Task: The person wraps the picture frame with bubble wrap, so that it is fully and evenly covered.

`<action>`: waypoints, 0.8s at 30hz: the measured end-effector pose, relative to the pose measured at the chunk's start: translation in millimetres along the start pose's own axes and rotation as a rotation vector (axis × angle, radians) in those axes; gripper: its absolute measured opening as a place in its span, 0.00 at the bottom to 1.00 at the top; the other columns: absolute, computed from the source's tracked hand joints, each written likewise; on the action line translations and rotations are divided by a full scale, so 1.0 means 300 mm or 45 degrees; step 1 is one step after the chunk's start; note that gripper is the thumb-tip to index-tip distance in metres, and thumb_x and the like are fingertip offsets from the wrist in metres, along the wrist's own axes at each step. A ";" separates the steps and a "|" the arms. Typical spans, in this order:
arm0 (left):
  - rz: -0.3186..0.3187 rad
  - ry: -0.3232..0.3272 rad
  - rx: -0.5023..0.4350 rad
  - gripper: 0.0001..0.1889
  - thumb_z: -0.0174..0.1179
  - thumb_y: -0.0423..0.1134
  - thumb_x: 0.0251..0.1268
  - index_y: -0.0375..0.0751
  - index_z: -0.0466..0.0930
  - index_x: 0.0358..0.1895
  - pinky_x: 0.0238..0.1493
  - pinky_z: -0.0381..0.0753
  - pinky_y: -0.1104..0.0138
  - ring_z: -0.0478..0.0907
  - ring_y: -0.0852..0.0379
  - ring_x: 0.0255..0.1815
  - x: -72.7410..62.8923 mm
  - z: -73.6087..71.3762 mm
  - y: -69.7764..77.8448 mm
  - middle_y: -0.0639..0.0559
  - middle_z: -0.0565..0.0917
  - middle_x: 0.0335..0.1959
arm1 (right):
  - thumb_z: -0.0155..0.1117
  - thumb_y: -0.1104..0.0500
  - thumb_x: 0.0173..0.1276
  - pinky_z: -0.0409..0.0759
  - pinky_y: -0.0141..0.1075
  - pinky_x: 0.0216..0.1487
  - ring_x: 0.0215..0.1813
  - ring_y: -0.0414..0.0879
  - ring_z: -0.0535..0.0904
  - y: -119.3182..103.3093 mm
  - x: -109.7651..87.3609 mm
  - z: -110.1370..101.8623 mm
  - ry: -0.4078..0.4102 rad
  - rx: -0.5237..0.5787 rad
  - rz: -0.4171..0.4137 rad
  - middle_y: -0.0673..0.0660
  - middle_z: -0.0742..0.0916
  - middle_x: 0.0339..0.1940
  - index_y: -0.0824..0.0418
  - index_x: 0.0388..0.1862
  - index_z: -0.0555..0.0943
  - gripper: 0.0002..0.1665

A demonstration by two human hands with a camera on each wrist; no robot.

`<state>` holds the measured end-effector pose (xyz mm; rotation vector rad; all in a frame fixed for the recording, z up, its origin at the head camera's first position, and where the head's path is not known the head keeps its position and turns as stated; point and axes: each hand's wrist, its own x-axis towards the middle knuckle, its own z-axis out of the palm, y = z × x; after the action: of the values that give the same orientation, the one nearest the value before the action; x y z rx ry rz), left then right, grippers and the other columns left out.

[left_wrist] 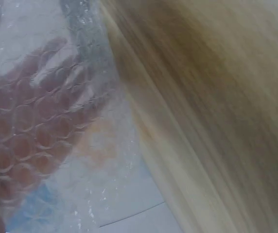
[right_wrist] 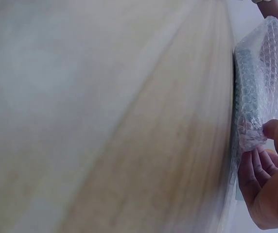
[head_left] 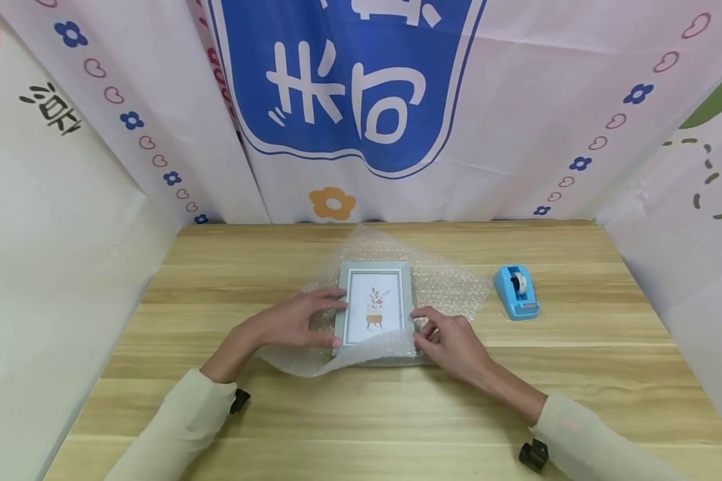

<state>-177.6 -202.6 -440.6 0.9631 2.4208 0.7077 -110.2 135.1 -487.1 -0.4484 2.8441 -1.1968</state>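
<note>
A pale grey-green picture frame [head_left: 404,280] with a potted-plant print lies face up on a sheet of bubble wrap [head_left: 451,284]. The near flap of the wrap is folded up over the frame's bottom edge. My left hand [head_left: 289,321] rests along the frame's left side, fingers spread on the edge and thumb at the lower left corner. At the lower right corner, my right hand [head_left: 454,341] pinches the folded wrap between thumb and fingers. The right wrist view shows this pinch at the end of the bubble wrap [right_wrist: 250,104]. In the left wrist view, bubble wrap [left_wrist: 37,131] covers part of a hand.
A blue tape dispenser [head_left: 516,292] with a roll of tape stands right of the wrap on the wooden table [head_left: 602,374]. Printed cloth [head_left: 517,180] hangs along the table's back edge, and white side panels [head_left: 48,267] flank it.
</note>
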 end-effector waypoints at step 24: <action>0.065 0.065 -0.020 0.35 0.62 0.40 0.76 0.39 0.66 0.83 0.82 0.69 0.45 0.69 0.43 0.83 -0.072 0.008 0.056 0.44 0.73 0.81 | 0.75 0.57 0.73 0.83 0.27 0.32 0.28 0.31 0.84 0.005 0.004 -0.001 -0.036 0.058 -0.012 0.47 0.92 0.31 0.60 0.61 0.85 0.20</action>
<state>-153.5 -207.0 -428.1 1.0159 2.4381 0.7776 -111.9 135.8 -487.8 -0.4730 2.7882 -1.2436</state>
